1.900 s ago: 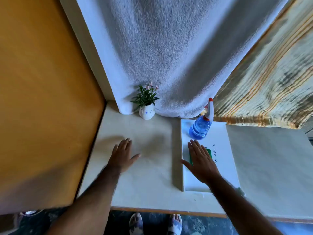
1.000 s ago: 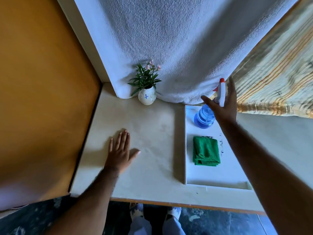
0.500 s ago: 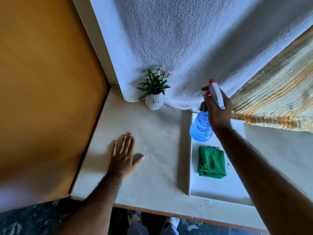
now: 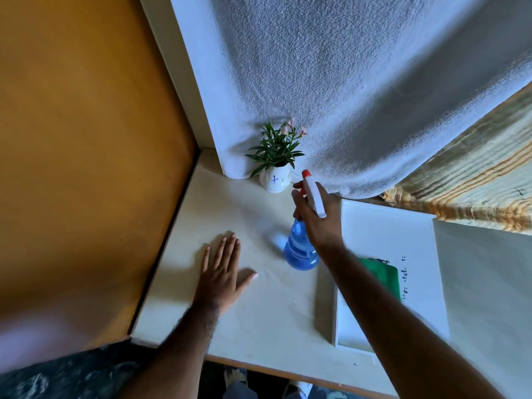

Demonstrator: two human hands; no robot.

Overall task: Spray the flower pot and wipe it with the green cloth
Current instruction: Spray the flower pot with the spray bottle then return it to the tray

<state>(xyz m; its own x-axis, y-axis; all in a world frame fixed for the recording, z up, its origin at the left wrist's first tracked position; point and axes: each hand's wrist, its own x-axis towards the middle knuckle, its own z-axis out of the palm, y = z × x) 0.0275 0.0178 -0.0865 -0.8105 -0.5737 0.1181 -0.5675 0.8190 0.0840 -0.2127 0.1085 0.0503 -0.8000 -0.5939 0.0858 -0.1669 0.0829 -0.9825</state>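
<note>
Gripping the spray bottle (image 4: 300, 249) around its neck, the right hand (image 4: 315, 217) holds it clear of the table (image 4: 259, 318), tilted, with the blue body lowest and the white head with its red nozzle uppermost; the nozzle points toward the flower pot (image 4: 275, 181) and sits just beside it, not touching; the fingers (image 4: 296, 197) are wrapped forward of the head at the trigger side, though whether the trigger is pressed cannot be told. The left hand (image 4: 223, 275) lies flat on the table, palm down, fingers spread and extended, thumb out to the right; it grasps nothing and is well apart from the bottle. The flower pot is small, white, marked with a blue cross, and stands upright at the far edge of the table against the hanging white towel (image 4: 345, 90); green leaves and a few pink blooms rise from it. The green cloth (image 4: 384, 275) lies folded on the white tray (image 4: 388, 234) at the right of the table; the right forearm crosses over its near-left part and hides that part. An orange panel (image 4: 80, 139) borders the table on the left; a striped fabric (image 4: 475, 174) hangs at the right behind the tray.
</note>
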